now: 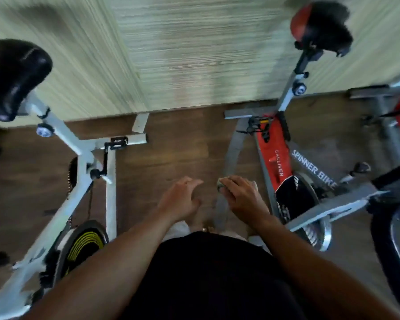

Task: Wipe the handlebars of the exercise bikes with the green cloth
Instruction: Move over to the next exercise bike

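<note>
The view looks straight down past a black-clad torso onto a dark brown wood-grain floor (171, 158), with a pale, finely striped wall (194, 54) beyond it; the whole picture is blurred.

On the left stands a white exercise bike (79, 158) of square painted tubing, with a glossy, rounded black saddle (14, 77), a black pedal (118, 143) and a dark flywheel housing marked with yellow curved stripes (86, 243). On the right stands a grey-framed bike (286, 100) with a red panel (275, 153) lettered "CALLIVEN", white lettering "SPINNER BIKE" on its frame, a shiny metal flywheel (319, 234) and a black and red saddle (319, 26). A thick black curved bar (383, 239), possibly its handlebar, sits at the right edge, well apart from both hands.

The right hand (243, 197) has its fingers (231, 183) curled over a small bunched cloth (222, 184); only a pale grey-green lump of it shows past the fingertips, with a paler bit beside the knuckles. The cloth is held in the air between the two bikes, touching neither.

The left hand (183, 199) is just beside the right, with loosely spread, slightly bent fingers holding nothing. It is near the cloth but not touching it
</note>
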